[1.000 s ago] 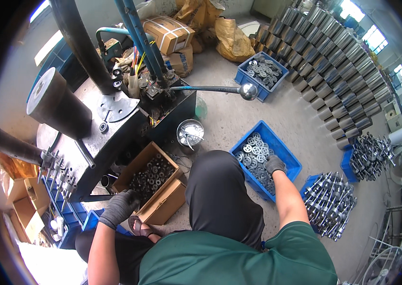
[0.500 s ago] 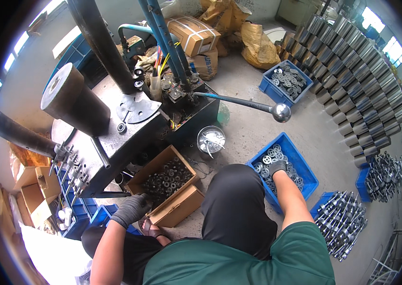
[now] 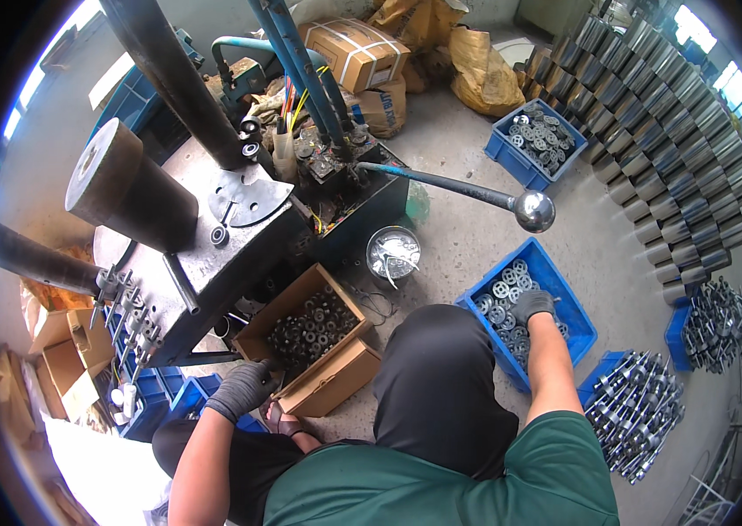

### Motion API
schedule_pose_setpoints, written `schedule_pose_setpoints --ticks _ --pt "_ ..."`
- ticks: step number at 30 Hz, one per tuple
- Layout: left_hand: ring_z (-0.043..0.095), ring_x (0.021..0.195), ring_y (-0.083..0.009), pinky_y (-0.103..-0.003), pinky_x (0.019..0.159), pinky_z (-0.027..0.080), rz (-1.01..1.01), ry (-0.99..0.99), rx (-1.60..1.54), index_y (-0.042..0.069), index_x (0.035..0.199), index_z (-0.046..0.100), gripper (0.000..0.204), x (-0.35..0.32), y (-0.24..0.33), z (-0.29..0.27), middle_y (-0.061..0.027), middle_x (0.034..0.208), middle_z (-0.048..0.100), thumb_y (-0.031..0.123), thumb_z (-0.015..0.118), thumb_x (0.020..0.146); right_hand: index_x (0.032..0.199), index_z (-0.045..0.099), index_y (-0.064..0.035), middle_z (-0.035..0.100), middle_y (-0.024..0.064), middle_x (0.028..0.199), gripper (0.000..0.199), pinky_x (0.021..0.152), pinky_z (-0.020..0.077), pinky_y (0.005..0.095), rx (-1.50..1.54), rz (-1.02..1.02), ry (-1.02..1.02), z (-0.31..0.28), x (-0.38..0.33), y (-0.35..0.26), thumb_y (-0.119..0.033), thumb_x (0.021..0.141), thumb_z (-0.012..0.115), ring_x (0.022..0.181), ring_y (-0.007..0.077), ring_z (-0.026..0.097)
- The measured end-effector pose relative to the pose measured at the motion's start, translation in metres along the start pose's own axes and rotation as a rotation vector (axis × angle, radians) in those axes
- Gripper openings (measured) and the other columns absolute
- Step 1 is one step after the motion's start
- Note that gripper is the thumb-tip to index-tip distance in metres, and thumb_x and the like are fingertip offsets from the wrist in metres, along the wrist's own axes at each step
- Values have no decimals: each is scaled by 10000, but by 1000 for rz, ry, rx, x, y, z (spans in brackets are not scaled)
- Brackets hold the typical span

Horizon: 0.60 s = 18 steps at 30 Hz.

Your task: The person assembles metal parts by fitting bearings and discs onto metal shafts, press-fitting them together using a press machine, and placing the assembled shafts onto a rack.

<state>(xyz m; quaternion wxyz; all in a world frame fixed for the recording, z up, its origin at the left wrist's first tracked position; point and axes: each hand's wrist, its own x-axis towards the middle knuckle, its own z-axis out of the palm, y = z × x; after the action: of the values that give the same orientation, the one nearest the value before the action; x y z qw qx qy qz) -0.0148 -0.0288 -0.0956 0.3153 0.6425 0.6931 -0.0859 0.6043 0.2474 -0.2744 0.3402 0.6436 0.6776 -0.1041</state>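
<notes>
In a dark grey glove, my right hand (image 3: 532,305) reaches into the blue bin (image 3: 578,320), over a pile of round metal discs with holes (image 3: 504,289). Its fingers are curled, and what they hold, if anything, is too small to make out. My left hand (image 3: 241,388), gloved alike, is at the near left corner of an open cardboard box (image 3: 325,386). The fingers there are bent and partly hidden, so I cannot make out what is in them. Inside the box lie many small dark ring-shaped bearings (image 3: 311,329).
A press table (image 3: 222,263) with a heavy cylinder (image 3: 130,184) stands at left. A ball-ended lever (image 3: 533,211) juts across above the bin. Beyond are a metal bucket (image 3: 391,252), another bin of discs (image 3: 536,140) and stacked steel tubes (image 3: 652,140). Shafted parts (image 3: 636,412) lie at right.
My right hand has moved a little to the right within the bin, over the discs. My left hand stays at the box corner. The whole view has shifted slightly.
</notes>
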Motion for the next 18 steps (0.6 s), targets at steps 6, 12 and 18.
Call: schedule_pose_setpoints --ticks 6,12,18 --pt "727 918 -383 -479 852 572 12 23 -5 37 1167 716 386 -4 -2 0 -202 942 748 313 705 898 1244 740 -53 676 241 1322 721 1061 510 468 472 210 77 22 -35 21 -662 894 578 1240 360 660" --pt "722 905 -392 -484 832 566 -3 -15 11 36 1125 704 384 7 -2 7 -210 940 743 356 689 913 1358 665 -38 608 277 1417 805 1135 450 483 606 411 5 44 -20 11 -668 858 636 1333 395 592" --pt "704 923 -431 -523 837 549 7 65 -32 8 1084 675 425 -3 -7 8 -234 948 725 406 670 932 1291 714 -42 651 236 1376 703 1082 500 456 352 309 43 18 -28 -7 -595 869 614 1305 372 619"
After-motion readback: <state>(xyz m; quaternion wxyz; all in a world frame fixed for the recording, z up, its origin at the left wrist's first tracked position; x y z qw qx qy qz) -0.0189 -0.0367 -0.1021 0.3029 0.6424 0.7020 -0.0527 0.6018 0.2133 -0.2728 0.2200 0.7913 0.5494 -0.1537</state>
